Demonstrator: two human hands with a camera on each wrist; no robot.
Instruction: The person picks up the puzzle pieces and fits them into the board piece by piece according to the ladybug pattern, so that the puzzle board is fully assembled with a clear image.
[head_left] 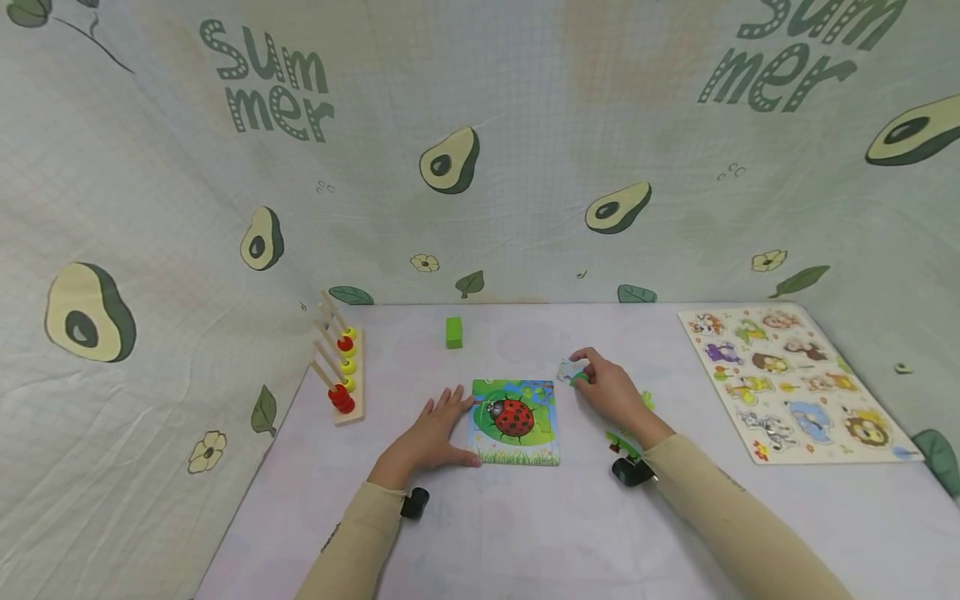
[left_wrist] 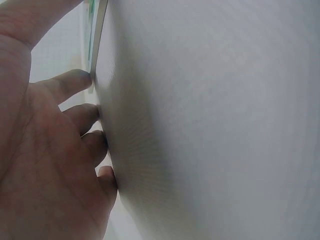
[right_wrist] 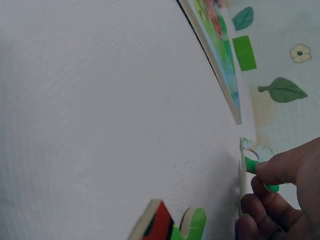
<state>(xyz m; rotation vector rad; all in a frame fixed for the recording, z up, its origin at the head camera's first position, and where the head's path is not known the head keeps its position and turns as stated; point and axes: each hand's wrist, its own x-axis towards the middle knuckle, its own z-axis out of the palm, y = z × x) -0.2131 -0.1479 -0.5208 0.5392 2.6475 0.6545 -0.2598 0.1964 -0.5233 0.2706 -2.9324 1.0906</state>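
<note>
A square ladybug puzzle board (head_left: 517, 457) lies flat on the table, its ladybug picture facing up. Beside its left edge rests my left hand (head_left: 431, 437), fingers spread, with the index fingertip and thumb right at the edge; the left wrist view has the other fingertips on the table. To the right of the board, my right hand (head_left: 611, 390) pinches a pale blue and green puzzle piece (right_wrist: 250, 164) between thumb and fingers, close over the table. Near the right wrist lie loose puzzle pieces, a green one (head_left: 647, 400) and a green-and-brown one (head_left: 621, 446), partly hidden by the arm.
A green block (head_left: 453, 332) stands behind the board. At the left is a wooden peg stand (head_left: 358, 404) with red and yellow beads. An animal puzzle board (head_left: 765, 392) lies at the right. A patterned cloth (head_left: 525, 250) hangs along the table's back.
</note>
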